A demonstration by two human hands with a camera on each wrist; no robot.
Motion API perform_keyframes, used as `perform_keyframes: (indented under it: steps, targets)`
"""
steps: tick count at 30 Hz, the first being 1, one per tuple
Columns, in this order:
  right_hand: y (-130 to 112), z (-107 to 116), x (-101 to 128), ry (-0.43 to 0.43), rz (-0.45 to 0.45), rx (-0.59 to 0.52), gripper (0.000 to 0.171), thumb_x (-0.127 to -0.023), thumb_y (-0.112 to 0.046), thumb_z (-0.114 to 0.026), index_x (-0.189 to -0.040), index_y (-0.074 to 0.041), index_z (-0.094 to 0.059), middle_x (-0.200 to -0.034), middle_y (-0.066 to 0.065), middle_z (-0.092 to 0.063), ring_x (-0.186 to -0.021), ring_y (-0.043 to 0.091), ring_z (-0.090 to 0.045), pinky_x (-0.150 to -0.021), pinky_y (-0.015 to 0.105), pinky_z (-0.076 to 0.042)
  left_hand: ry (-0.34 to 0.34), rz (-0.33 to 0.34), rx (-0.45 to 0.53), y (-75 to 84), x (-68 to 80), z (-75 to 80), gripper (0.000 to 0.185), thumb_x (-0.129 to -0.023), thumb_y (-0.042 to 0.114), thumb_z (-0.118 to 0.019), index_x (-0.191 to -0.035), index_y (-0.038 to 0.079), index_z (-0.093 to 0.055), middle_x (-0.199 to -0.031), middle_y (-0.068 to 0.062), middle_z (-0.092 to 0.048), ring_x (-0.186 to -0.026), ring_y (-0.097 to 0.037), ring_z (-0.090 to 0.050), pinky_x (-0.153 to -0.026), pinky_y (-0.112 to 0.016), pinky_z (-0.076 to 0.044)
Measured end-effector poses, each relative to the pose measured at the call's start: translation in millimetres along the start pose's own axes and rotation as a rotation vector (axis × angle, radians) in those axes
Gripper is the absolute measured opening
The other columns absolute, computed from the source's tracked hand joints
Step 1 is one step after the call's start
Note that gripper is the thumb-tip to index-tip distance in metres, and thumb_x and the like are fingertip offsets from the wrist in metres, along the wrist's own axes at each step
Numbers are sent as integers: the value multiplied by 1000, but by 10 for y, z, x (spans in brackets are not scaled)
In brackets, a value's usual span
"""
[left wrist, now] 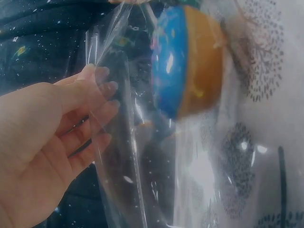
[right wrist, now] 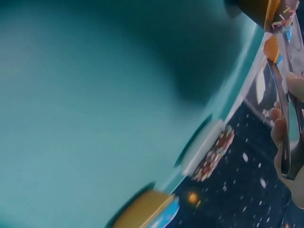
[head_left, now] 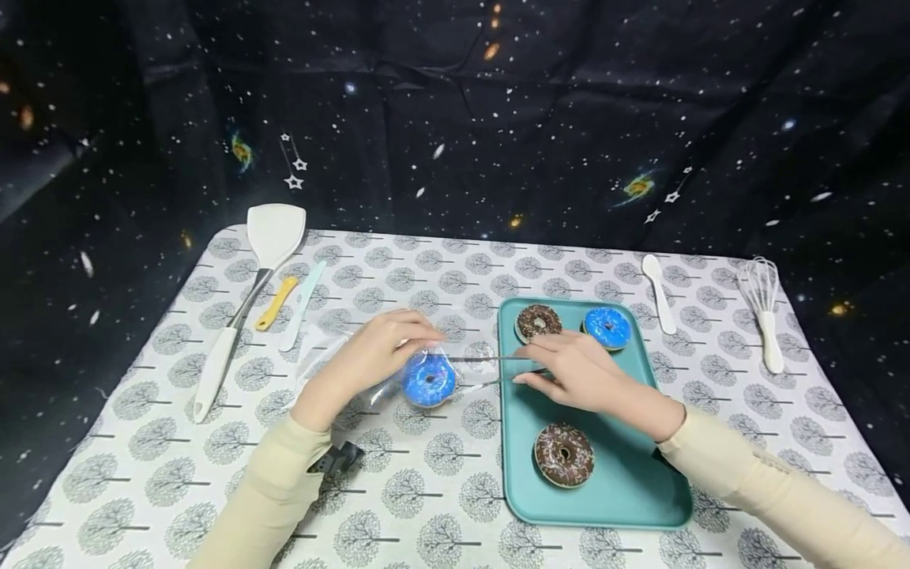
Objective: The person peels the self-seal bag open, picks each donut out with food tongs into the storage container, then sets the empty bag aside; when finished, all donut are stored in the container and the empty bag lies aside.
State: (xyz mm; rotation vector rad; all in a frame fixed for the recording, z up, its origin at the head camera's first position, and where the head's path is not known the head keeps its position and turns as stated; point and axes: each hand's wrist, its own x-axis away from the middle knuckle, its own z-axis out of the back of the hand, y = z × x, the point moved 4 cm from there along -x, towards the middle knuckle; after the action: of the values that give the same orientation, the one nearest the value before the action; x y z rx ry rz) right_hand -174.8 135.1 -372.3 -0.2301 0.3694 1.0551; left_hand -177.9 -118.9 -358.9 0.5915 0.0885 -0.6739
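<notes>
My left hand pinches the edge of a clear plastic bag between thumb and fingers. A blue-iced doughnut with sprinkles shows through the film beside that hand; in the left wrist view it appears on edge, blue on one side and golden on the other. Metal tongs are gripped in my right hand, above the tray's left side. Their arms point left, with the tips at the bagged doughnut. In the right wrist view, the tongs' bend lies in the curled fingers.
The teal tray bears a second blue doughnut, a chocolate one partly behind the right hand, and another chocolate one nearer. Left lie a spatula, yellow-handled tool and pale knife; right, a spoon and whisk.
</notes>
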Motion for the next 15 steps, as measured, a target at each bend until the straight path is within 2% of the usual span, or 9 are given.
perform_keyframes:
  steps: [6, 9, 11, 13, 15]
  targets:
    - [104, 152, 254, 32, -46, 35, 31, -78, -36, -72, -99, -13, -67, -80, -9, -63, -58, 2, -47, -54, 22, -43, 2, 32, 24, -19, -7, -6, 21, -89, 12, -62, -108, 17, -70, -106, 2, -67, -103, -17, -60, -95, -37, -48]
    - [126, 247, 347, 37, -71, 43, 35, -87, -46, -60, -97, -13, -68, -80, -8, -63, -58, 3, -47, -52, 21, -42, 7, 36, 31, -30, -4, -7, 20, -90, 14, -62, -108, 16, -70, -105, 3, -67, -102, -16, -61, -94, -36, -49]
    - [146, 303, 423, 38, -107, 46, 39, -89, -49, -56, -97, -14, -68, -83, -6, -65, -58, 4, -49, -51, 20, -41, 6, 39, 35, -36, 1, -3, 20, -90, 16, -61, -108, 16, -70, -105, 3, -67, -102, -16, -61, -94, -36, -49]
    - [182, 350, 524, 39, -152, 46, 37, -87, -49, -59, -98, -15, -68, -88, -4, -68, -58, 5, -51, -49, 20, -41, 5, 44, 36, -37, 0, 2, 20, -90, 17, -61, -108, 16, -70, -106, 3, -67, -102, -16, -61, -95, -36, -48]
    - [232, 386, 642, 39, -200, 36, 33, -80, -42, -69, -99, -16, -68, -90, -3, -69, -57, 6, -51, -47, 20, -41, 1, 47, 36, -35, -3, 6, 20, -90, 16, -61, -108, 17, -70, -106, 2, -67, -102, -17, -61, -95, -37, -48]
